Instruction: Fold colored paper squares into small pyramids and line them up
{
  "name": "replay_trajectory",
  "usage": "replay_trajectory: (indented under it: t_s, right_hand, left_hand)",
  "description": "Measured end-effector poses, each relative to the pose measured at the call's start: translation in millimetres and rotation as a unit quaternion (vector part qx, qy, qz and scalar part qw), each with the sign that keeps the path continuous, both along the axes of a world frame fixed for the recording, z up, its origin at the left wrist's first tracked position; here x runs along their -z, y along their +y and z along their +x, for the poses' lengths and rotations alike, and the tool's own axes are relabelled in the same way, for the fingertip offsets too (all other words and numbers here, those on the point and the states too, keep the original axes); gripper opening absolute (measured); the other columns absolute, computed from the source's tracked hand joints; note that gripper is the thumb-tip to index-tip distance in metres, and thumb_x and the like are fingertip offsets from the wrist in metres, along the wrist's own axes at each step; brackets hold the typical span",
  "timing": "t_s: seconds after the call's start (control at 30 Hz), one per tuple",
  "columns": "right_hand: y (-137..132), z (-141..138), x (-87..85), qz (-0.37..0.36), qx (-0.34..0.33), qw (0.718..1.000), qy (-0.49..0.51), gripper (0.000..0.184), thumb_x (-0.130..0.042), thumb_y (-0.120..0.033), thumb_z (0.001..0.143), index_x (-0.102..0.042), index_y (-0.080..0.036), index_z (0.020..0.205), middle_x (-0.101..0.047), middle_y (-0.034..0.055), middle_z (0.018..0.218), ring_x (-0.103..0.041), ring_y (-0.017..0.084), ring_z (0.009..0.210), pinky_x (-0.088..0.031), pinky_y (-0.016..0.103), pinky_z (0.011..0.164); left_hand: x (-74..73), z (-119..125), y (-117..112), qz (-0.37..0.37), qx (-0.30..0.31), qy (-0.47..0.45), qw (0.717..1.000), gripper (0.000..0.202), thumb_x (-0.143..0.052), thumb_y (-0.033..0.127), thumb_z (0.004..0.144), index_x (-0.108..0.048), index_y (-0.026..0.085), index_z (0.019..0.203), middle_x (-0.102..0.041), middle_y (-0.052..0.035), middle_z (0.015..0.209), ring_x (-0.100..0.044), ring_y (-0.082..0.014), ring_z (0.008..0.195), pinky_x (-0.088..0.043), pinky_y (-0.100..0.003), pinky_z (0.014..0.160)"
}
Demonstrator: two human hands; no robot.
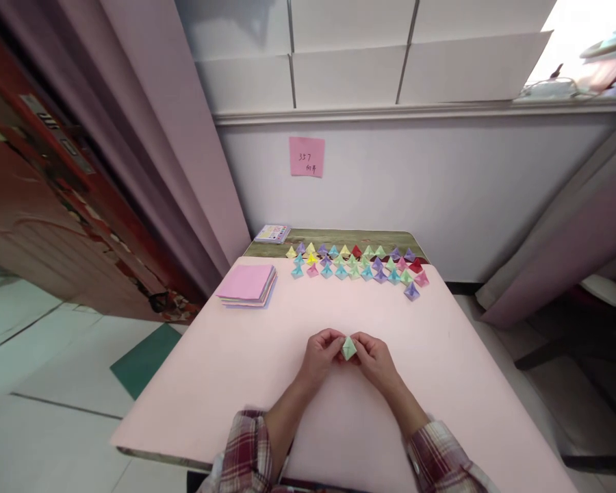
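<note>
Since the green folded paper piece (349, 348) sits pinched between our left grip (322, 356) and right grip (376, 359), both closed narrow on its edges just above the table (226, 370), we judge it feather-light and easily crushed, so we would hold it lightly at the creased corners.

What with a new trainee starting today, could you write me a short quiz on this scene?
1. True or false: both the left hand and right hand hold the green folded piece.
2. The stack of paper sheets lies on which side of the table: A the person's left, B the person's right?
3. Fill in: the coloured folded pieces sit in rows near the table's ___ edge.
Key: 1 true; 2 A; 3 far.
</note>
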State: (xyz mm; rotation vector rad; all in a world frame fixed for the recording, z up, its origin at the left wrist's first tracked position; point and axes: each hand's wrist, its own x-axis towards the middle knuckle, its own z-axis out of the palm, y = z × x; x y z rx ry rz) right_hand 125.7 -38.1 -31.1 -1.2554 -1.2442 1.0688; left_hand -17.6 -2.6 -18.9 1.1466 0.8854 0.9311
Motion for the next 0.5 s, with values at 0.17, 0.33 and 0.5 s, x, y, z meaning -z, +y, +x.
replay_trajectory:
  t_s: [0.17, 0.33, 0.5]
  right_hand:
    - [-1.1, -0.9, 0.5, -0.029, 0.038, 0.996, 0.079, 0.045, -0.048, -0.061, 0.086, -0.064, -0.019, 0.085, -0.066, 0.0024, 0.065, -0.062, 0.016, 0.055, -0.049, 0.025, 0.052]
    - [-1.0, -2.6, 7.4, -0.012, 0.043, 0.994, 0.101, 0.038, -0.068, -0.050, 0.077, -0.056, -0.019, 0.096, -0.067, 0.0011, 0.069, -0.064, 0.016, 0.061, -0.050, 0.025, 0.057]
    - [1.2, -3.6, 15.4, -0.007, 0.113, 0.991, 0.072, 0.036, -0.069, -0.046, 0.076, -0.054, -0.020, 0.097, -0.064, -0.0003, 0.071, -0.060, 0.015, 0.060, -0.049, 0.025, 0.058]
  left_hand:
    - [8.7, 8.3, -1.2, -0.005, -0.103, -0.015, 0.995, 0.029, -0.068, 0.040, 0.072, -0.058, 0.017, 0.085, -0.058, 0.0042, 0.059, -0.052, -0.0100, 0.045, -0.045, -0.023, 0.045]
    - [11.0, 8.9, -2.5, -0.005, -0.130, -0.024, 0.991, 0.035, -0.066, 0.043, 0.074, -0.052, 0.018, 0.095, -0.061, 0.0028, 0.066, -0.060, -0.0123, 0.052, -0.051, -0.026, 0.054]
    - [11.3, 2.7, -10.7, 0.051, -0.116, 0.085, 0.988, 0.026, -0.059, 0.040, 0.080, -0.057, 0.019, 0.094, -0.059, 0.0037, 0.059, -0.053, -0.0110, 0.046, -0.042, -0.022, 0.047]
